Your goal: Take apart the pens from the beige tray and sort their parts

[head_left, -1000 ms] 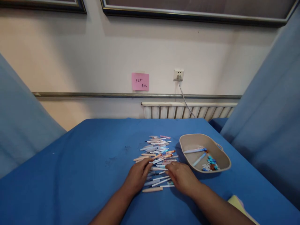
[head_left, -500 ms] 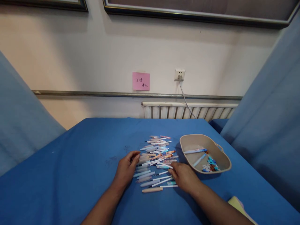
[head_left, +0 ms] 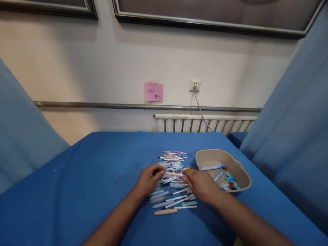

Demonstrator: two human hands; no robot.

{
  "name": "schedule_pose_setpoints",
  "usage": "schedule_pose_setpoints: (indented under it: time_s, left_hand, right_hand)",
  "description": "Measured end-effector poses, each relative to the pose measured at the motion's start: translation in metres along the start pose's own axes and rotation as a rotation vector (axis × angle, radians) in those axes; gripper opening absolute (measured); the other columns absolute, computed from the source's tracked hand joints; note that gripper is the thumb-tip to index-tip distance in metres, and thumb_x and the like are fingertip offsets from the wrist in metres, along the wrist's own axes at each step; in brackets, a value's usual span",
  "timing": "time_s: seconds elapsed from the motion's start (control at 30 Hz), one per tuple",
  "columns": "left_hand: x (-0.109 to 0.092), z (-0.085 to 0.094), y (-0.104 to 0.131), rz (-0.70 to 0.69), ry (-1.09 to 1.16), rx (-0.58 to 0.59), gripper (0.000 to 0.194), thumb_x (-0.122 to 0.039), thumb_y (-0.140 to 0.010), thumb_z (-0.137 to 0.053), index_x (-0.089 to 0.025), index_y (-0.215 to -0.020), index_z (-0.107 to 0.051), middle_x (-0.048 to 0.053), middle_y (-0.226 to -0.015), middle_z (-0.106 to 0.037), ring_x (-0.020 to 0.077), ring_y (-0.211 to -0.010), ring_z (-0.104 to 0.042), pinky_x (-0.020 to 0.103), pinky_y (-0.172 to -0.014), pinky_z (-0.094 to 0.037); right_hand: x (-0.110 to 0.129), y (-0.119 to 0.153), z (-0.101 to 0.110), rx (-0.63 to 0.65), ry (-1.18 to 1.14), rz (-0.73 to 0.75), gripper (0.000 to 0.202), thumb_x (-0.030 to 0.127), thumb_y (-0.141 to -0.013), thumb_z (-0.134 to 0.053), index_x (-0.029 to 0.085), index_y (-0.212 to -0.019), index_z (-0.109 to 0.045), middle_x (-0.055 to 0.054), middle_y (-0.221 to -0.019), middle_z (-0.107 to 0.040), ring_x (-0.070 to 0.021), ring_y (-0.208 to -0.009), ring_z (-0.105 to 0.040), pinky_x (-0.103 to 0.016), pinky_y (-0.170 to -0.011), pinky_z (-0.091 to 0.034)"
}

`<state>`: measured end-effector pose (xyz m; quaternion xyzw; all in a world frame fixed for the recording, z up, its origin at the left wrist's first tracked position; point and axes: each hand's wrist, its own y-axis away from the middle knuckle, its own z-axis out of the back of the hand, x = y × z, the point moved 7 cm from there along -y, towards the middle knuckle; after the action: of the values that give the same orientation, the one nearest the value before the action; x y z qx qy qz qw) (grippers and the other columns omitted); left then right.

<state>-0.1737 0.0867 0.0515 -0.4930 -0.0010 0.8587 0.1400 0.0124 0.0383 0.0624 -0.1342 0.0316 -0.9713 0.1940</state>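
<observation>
Parts of pens lie spread in a long pile in the middle of the table: pale pen barrels (head_left: 163,204), white refills (head_left: 175,202) and short printed sleeves (head_left: 190,203). Over the pile, my left hand (head_left: 148,179) is closed in a pinch at the left end of a white pen refill (head_left: 174,174). My right hand (head_left: 201,184) pinches the same refill near its right end. The fingertips hide both ends of it. A peach pen barrel (head_left: 165,212) lies nearest to me.
Right of the pile stands a beige basket (head_left: 214,153) with a handle. It holds two or more blue pens (head_left: 212,167) and a heap of small blue, white and brown pieces (head_left: 230,181). The table (head_left: 77,191) has a blue cover. Blue curtains (head_left: 287,126) hang at both sides.
Both hands have come closer together over the pile, with the white refill now between them. My left hand moved right and my right hand moved slightly away from me.
</observation>
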Motion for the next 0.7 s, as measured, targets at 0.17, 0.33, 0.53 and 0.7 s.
schedule_pose_setpoints:
  time_s: [0.17,0.33,0.53,0.7]
  left_hand:
    - [0.022,0.017,-0.075,0.087,-0.128,-0.106,0.022,-0.033,-0.075,-0.056,-0.013,-0.079,-0.066,0.0,-0.065,-0.065,0.0156,-0.063,-0.059,0.025,-0.06,-0.044]
    - [0.045,-0.005,-0.149,0.183,-0.233,-0.004,0.02,-0.029,-0.086,-0.057,-0.011,-0.093,-0.062,0.004,-0.089,-0.064,0.0166,-0.081,-0.061,0.034,-0.074,-0.05]
    - [0.071,-0.037,-0.188,0.28,-0.275,0.242,0.03,-0.031,-0.089,-0.055,-0.014,-0.114,-0.055,0.008,-0.113,-0.058,0.0205,-0.095,-0.059,0.039,-0.079,-0.052]
    - [0.087,-0.027,-0.204,0.304,-0.281,0.269,0.03,-0.031,-0.09,-0.054,-0.014,-0.114,-0.055,0.008,-0.112,-0.058,0.0197,-0.094,-0.06,0.039,-0.079,-0.052]
  right_hand:
    - [-0.049,-0.055,0.022,0.075,0.228,-0.131,0.025,0.027,-0.094,-0.037,0.018,-0.101,-0.059,-0.012,-0.098,-0.068,-0.0218,-0.09,-0.063,-0.028,-0.074,-0.041]
    - [-0.079,-0.119,0.015,0.116,0.245,-0.163,0.02,0.021,-0.09,-0.048,0.013,-0.104,-0.06,-0.016,-0.103,-0.065,-0.0234,-0.099,-0.06,-0.031,-0.082,-0.044]
    - [-0.079,-0.184,-0.019,0.258,0.178,-0.098,0.03,0.032,-0.09,-0.054,0.018,-0.116,-0.054,-0.008,-0.117,-0.056,-0.0199,-0.098,-0.058,-0.04,-0.082,-0.05]
    - [-0.071,-0.212,-0.047,0.348,0.095,-0.046,0.03,0.032,-0.09,-0.053,0.018,-0.116,-0.054,-0.008,-0.117,-0.056,-0.0202,-0.098,-0.058,-0.04,-0.082,-0.05]
